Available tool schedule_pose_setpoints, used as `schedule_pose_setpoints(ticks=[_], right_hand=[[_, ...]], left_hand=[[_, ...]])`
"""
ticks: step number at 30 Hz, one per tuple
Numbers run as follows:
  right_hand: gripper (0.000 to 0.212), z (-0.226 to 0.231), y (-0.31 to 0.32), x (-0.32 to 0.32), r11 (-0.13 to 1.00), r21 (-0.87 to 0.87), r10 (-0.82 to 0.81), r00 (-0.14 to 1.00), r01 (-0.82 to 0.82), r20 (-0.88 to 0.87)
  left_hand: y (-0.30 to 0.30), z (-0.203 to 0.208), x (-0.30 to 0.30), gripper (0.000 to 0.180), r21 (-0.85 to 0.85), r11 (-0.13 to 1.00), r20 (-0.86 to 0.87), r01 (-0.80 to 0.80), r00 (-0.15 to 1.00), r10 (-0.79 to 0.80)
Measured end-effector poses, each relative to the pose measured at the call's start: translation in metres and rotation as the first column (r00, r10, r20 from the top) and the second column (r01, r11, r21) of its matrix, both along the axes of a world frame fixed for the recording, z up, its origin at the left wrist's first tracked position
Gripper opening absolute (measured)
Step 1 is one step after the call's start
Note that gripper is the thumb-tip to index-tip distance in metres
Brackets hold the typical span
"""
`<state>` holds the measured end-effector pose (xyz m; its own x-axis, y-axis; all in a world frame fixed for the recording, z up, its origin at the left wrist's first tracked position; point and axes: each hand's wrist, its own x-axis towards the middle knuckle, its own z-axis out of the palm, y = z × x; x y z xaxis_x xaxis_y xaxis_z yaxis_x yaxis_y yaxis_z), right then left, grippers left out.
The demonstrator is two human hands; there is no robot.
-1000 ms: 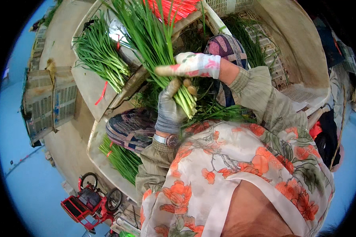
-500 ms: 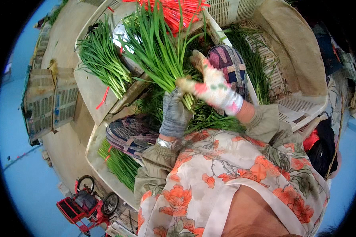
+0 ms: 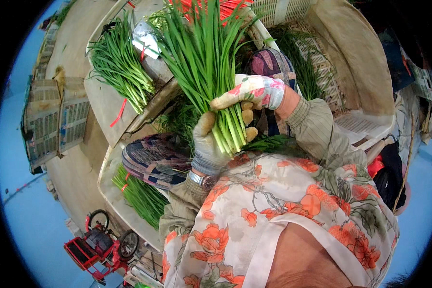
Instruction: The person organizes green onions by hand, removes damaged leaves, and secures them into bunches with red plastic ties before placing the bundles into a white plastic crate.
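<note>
A loose bunch of Chinese chives [image 3: 201,57] is in front of me, its leaves pointing away and its pale cut ends toward my body. My right hand [image 3: 257,92], in a patterned white glove, wraps round the stalks from the right, its fingertips showing behind them. My left hand [image 3: 208,146], in a grey glove with a tan thumb, closes on the lower stalks near the cut ends, from the left. Part of its fingers is hidden behind the stalks. On a pale board to the left lies another chive bunch [image 3: 122,72] with a red tie.
Red tie strips [image 3: 225,8] lie at the far edge, near a shiny metal dish [image 3: 148,38]. A tied bunch [image 3: 141,199] rests in a white bin at lower left. Loose chives [image 3: 305,62] lie in a crate [image 3: 365,126] on the right. A red cart [image 3: 101,247] stands beyond.
My right hand, spread beside the stalks before, is now wrapped round them. The bunch looks fuller and has shifted slightly toward my body, with my left thumb now along its side.
</note>
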<state>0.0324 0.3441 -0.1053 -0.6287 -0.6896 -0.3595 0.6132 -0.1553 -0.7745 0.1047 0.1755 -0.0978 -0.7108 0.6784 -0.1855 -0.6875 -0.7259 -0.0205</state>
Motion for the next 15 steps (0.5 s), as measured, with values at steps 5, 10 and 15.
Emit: schedule_pose_setpoints(ticks=[5,10,15], right_hand=[[0.026,0.015,-0.009,-0.002,0.995,-0.078,0.063,0.997,-0.066,-0.042],[0.022,-0.003,-0.007,-0.009,0.962,-0.266,-0.05,0.997,0.063,0.055],[0.032,0.013,0.01,-0.016,0.915,-0.318,0.172,0.953,-0.248,-0.248]], left_hand=[[0.003,-0.015,-0.004,0.06,0.136,0.985,0.047,0.11,0.992,-0.118],[-0.021,-0.001,-0.008,0.075,-0.498,0.835,-0.216,0.236,0.898,-0.383],[-0.068,-0.022,-0.026,0.083,-0.319,0.947,-0.418,-0.04,0.903,-0.102]])
